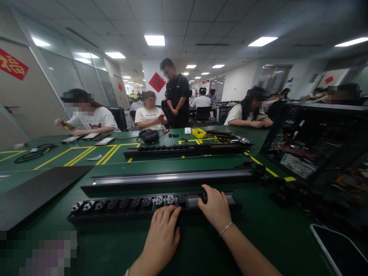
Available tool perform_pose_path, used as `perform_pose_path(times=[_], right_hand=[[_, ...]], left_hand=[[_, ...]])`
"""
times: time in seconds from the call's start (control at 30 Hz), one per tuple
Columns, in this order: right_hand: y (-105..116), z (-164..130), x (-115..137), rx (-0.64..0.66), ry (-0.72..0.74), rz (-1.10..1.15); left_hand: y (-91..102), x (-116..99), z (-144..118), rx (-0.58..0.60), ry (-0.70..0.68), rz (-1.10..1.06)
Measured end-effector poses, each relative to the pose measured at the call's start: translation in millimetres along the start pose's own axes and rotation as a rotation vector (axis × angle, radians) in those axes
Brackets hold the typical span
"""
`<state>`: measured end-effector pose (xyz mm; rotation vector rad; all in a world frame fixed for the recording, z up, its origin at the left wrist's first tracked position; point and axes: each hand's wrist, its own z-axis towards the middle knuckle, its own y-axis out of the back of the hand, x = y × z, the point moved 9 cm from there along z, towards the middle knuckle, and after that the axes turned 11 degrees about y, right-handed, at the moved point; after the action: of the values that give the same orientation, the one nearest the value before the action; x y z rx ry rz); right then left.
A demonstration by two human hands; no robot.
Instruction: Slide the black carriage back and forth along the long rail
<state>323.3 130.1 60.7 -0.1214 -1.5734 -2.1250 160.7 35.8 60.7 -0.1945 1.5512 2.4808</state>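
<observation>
Green table [115,245]: both hands [163,230] seemingly press the socket strip [129,205].

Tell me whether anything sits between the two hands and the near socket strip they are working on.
Nothing visible does. The left hand rests its fingertips on the front edge of the near socket strip, and the right hand lies on the strip's open channel, pressing a small black part. The long cover rail lies behind, apart.

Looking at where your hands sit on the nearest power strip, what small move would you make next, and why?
Probably press the black part down into the nearest power strip. The right hand pinches it at the end of the filled socket row, beside bare channel, while the left hand rests on the strip's front edge, seemingly steadying it.
</observation>
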Motion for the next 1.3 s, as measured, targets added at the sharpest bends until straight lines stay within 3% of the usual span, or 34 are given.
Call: perform_pose_path(times=[0.5, 0.9, 1.13, 1.3], right_hand=[[7.2, -1.2, -18.7, -0.029, -0.032, -0.085], [7.4, -3.6, -32.0, 0.037, -0.091, -0.171], [9.6, -2.2, -38.1, 0.049, -0.083, -0.111], [11.8, -6.1, -47.3, 0.055, -0.147, -0.207]], left_hand=[[2.7, -1.2, -0.2, -0.024, -0.02, 0.01], [-1.0, 1.2, -0.2, 0.01, -0.004, 0.011], [3.1, -0.9, 0.3, -0.024, -0.02, -0.004], [1.2, 0.2, -0.2, -0.012, -0.015, -0.002]])
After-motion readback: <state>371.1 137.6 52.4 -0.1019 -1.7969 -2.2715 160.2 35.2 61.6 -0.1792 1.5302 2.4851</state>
